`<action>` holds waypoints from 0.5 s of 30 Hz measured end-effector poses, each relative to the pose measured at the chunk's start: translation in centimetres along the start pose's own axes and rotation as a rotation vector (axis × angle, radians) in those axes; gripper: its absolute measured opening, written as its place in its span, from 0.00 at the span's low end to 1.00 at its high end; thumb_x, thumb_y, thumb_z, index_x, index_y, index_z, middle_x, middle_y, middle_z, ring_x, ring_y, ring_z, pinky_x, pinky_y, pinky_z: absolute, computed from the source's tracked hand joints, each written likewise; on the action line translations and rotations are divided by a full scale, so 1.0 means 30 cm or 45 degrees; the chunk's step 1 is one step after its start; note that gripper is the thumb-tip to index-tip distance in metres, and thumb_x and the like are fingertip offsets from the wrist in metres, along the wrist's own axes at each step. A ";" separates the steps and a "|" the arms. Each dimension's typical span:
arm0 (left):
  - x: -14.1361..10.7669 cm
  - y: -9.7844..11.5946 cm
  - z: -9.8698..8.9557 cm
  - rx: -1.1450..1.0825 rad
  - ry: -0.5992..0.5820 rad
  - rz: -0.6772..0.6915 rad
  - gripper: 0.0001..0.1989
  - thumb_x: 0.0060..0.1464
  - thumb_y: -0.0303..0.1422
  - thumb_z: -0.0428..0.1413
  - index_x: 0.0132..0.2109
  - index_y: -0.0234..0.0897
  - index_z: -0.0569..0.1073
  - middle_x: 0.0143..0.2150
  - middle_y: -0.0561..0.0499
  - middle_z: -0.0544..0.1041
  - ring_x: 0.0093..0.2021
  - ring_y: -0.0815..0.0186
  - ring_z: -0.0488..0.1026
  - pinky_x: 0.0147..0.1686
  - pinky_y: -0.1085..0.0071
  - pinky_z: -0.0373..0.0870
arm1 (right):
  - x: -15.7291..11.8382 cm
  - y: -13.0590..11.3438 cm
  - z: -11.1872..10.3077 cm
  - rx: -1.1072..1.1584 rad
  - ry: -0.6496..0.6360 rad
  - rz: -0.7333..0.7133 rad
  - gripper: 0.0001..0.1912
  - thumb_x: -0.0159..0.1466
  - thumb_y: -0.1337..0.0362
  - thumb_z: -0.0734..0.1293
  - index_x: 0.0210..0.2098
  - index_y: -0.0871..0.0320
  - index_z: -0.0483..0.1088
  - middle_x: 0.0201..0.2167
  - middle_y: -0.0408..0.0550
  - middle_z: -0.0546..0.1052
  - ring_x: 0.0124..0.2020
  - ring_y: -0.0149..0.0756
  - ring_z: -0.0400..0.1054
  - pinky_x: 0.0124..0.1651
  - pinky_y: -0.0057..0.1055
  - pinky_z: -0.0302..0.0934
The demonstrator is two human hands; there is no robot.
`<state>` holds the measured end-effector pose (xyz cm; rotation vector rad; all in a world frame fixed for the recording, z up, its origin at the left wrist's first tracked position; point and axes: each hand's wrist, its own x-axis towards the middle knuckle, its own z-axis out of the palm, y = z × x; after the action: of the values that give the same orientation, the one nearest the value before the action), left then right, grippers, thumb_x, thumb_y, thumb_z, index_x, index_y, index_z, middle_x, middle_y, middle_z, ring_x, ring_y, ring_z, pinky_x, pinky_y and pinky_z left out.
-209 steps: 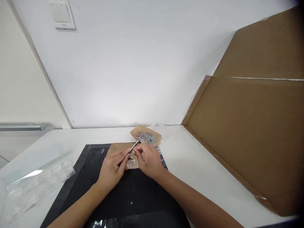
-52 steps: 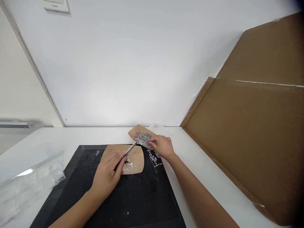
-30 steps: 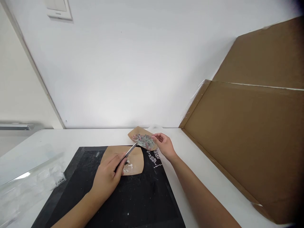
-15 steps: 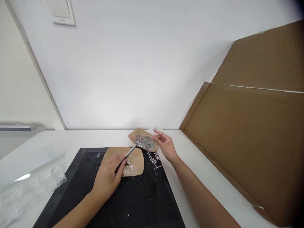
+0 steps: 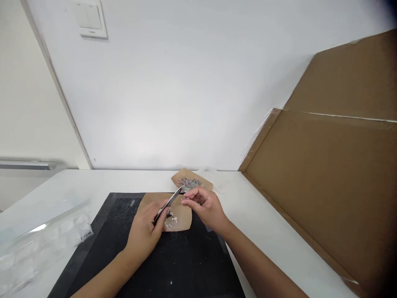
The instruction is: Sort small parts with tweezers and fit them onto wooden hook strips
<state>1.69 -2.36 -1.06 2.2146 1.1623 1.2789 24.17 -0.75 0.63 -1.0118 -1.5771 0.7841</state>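
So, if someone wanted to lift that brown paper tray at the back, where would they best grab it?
I'd pinch the brown paper tray at its right end, coming from the right. The small pieces heap toward its middle and left, leaving that end bare. Its thin-looking rim should suit a light grip, and the right hand is nearest.

The slim tool (image 5: 167, 205) is black with a pale silvery edge. The near tray (image 5: 183, 215) is plain tan, its loose pieces (image 5: 174, 219) white among darker bits; the far tray (image 5: 180, 174), also tan, has contents (image 5: 188, 184) mottled grey-green and pink. The mat (image 5: 192, 265) is black, flecked with pale specks; the counter (image 5: 149, 178) is white, the cardboard (image 5: 335, 178) brown.
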 end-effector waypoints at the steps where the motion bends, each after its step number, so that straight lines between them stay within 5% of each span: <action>1: 0.000 0.003 0.000 -0.013 -0.003 -0.010 0.14 0.69 0.35 0.52 0.57 0.40 0.77 0.38 0.50 0.81 0.32 0.66 0.79 0.36 0.71 0.74 | -0.009 -0.003 0.013 -0.028 -0.003 -0.023 0.12 0.61 0.54 0.76 0.36 0.55 0.76 0.31 0.45 0.80 0.31 0.36 0.75 0.35 0.33 0.71; 8: -0.009 0.030 -0.002 -0.068 -0.050 -0.026 0.15 0.69 0.34 0.53 0.58 0.40 0.77 0.29 0.54 0.77 0.27 0.69 0.73 0.34 0.72 0.70 | -0.036 0.021 0.075 0.029 0.126 -0.130 0.08 0.68 0.57 0.70 0.36 0.54 0.73 0.30 0.44 0.78 0.30 0.34 0.75 0.36 0.31 0.70; 15: -0.012 0.037 0.002 -0.130 -0.054 -0.019 0.16 0.68 0.33 0.53 0.59 0.41 0.76 0.34 0.52 0.80 0.31 0.68 0.76 0.39 0.72 0.71 | -0.044 0.024 0.082 -0.256 0.153 -0.237 0.04 0.69 0.61 0.68 0.40 0.53 0.75 0.35 0.45 0.80 0.33 0.34 0.75 0.38 0.32 0.69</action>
<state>2.18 -3.30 -0.60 2.1450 1.0718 1.2500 22.05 -1.59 -1.11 -1.0179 -1.6410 0.4358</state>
